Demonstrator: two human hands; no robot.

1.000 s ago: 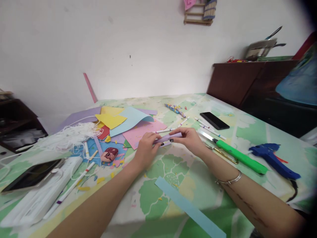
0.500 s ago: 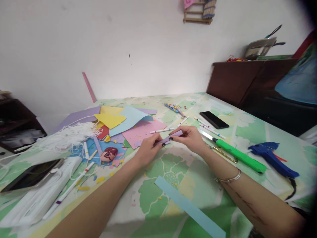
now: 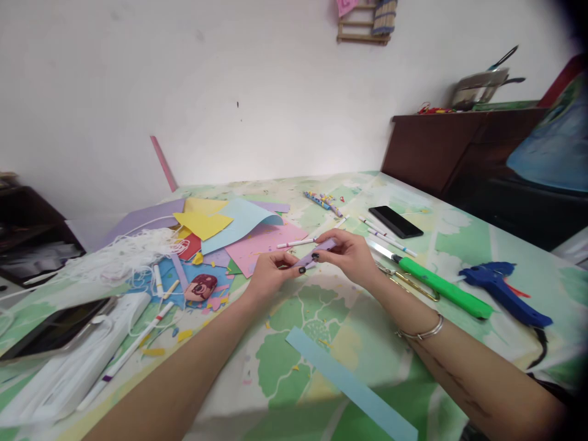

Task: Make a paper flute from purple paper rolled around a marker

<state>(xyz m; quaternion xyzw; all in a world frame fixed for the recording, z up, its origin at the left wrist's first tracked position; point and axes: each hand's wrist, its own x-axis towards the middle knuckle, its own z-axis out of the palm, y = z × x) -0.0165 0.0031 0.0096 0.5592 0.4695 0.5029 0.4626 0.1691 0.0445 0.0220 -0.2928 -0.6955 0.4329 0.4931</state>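
Both of my hands hold a narrow purple paper strip [image 3: 327, 244] above the middle of the table. My left hand [image 3: 271, 271] pinches its lower left end. The fingers of my right hand [image 3: 348, 253] are closed on its upper right part, the thumb pressing from the near side. Part of the strip is hidden by the fingers. A light blue paper strip [image 3: 351, 383] lies flat on the flowered tablecloth [image 3: 294, 380], nearer to me. Just beyond my hands lie pink paper [image 3: 257, 242] and a thin white stick with coloured bands [image 3: 296, 242].
To the right are a green-handled knife [image 3: 443, 288], gold scissors [image 3: 408, 283], a blue glue gun [image 3: 505, 294] and a black phone [image 3: 395, 221]. Left are coloured paper sheets [image 3: 209, 226], tangled white string [image 3: 133, 254], a small maroon case [image 3: 201, 287] and a power strip [image 3: 92, 355].
My left hand's fingers have shifted slightly along the purple strip, and its visible part looks shorter between the hands. The whole view has moved a little.
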